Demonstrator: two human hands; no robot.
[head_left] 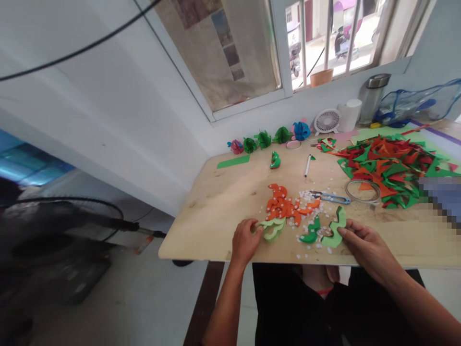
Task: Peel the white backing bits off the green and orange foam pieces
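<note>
Left hand [247, 240] is curled almost closed, and its thumb and fingers hold the left end of a pale piece [276, 234], near the front edge of the table [205, 211]. Right hand [366, 246] is closed to a pinch on a second pale piece [335, 234]; from my remote view I cannot tell whether it rests on the surface. Both look thin, so I think a hard squeeze could crease them. Small white bits [329, 250] lie loose around, and if they are sticky, a hasty move could catch them on fingers. Between the held pieces, a dark green piece [311, 234] lies in the way, and an orange pile [284, 207], dotted with white, is just behind the left one. Farther out, snips [334, 198] and a ring [361, 202] lie ahead of the right hand, then a big paper heap [387, 166]. Beyond, I see a pen [307, 166], a fan [327, 121] and a bottle [370, 101].
</note>
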